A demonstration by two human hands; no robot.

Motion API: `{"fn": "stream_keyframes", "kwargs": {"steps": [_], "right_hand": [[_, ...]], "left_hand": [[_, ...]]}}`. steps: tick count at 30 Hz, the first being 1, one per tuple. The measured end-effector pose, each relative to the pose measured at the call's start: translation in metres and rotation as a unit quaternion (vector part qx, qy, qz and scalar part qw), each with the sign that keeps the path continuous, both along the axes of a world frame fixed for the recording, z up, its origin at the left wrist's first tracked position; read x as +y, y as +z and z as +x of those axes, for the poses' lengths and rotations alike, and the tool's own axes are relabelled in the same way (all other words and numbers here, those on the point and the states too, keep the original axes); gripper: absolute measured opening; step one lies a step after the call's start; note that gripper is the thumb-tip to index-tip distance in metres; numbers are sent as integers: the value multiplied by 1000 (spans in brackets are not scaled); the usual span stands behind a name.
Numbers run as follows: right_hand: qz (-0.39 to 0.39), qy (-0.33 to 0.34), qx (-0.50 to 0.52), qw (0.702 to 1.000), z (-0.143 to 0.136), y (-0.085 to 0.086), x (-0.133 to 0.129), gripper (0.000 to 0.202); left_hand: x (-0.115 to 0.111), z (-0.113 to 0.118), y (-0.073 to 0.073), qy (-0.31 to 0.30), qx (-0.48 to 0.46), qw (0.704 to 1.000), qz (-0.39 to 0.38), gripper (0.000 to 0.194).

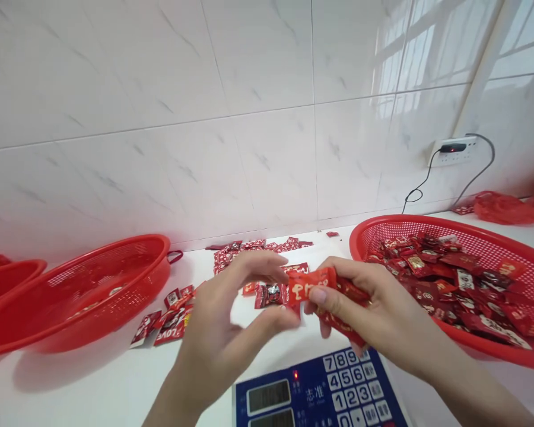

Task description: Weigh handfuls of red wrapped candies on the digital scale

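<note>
Several red wrapped candies (312, 286) are gripped in my right hand (365, 299), the thumb pressing on the front one. My left hand (231, 320) is just to the left, its thumb and fingers apart around a gap, holding nothing. Both hands are above a digital scale with a blue keypad panel (315, 391). Behind and below the hands, more wrapped candies (270, 295) lie on the white surface, partly hidden by my fingers. To the left of my left hand is another group of red candy packets (171, 320).
At right stands a red perforated basket (485, 228) heaped with wrapped candies. Another red basket (129, 296) with a little in it stands at left, beside a further red basket (13, 279). A charger in the wall socket (454, 149) trails a cable down.
</note>
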State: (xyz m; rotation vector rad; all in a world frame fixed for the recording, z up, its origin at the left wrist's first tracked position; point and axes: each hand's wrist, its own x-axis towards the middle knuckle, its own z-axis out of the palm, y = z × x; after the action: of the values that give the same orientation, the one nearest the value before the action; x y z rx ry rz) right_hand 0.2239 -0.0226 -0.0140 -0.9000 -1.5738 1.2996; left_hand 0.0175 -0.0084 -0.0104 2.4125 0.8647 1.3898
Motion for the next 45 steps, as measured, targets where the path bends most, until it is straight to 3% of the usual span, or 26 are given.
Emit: {"fn": "stream_keyframes", "kwargs": {"steps": [3, 8, 20, 24, 28, 32, 35, 37, 41, 45], "right_hand": [[-7, -8, -43, 999, -3, -11, 16, 21], [-51, 57, -28, 997, -2, -17, 31, 23], [-88, 90, -17, 992, 1, -7, 23, 20], [-46, 33, -68, 996, -1, -11, 21, 17], [5, -9, -114, 993, -5, -19, 23, 23], [-44, -17, -108, 993, -3, -18, 30, 21], [-87, -29, -104, 990, 3, -13, 35, 39], [-91, -37, -95, 991, 7, -13, 37, 45], [-46, -60, -38, 996, 10, -20, 43, 27], [16, -70, 22, 997, 13, -27, 47, 20]], "left_hand": [[14, 8, -6, 6, 28, 975, -219, 35], [28, 6, -15, -47, 11, 954, -297, 34], [20, -3, -4, -70, 11, 941, -331, 33], [18, -1, -3, -30, 27, 947, -318, 27], [16, 6, -4, 23, 55, 967, -246, 18], [25, 2, -8, 132, 87, 974, -162, 20], [38, -10, -12, 187, 131, 957, -177, 15], [46, -16, -16, 185, 153, 948, -209, 13], [54, -14, -27, 150, 144, 948, -242, 14], [51, -7, -27, 152, 124, 955, -222, 14]]}}
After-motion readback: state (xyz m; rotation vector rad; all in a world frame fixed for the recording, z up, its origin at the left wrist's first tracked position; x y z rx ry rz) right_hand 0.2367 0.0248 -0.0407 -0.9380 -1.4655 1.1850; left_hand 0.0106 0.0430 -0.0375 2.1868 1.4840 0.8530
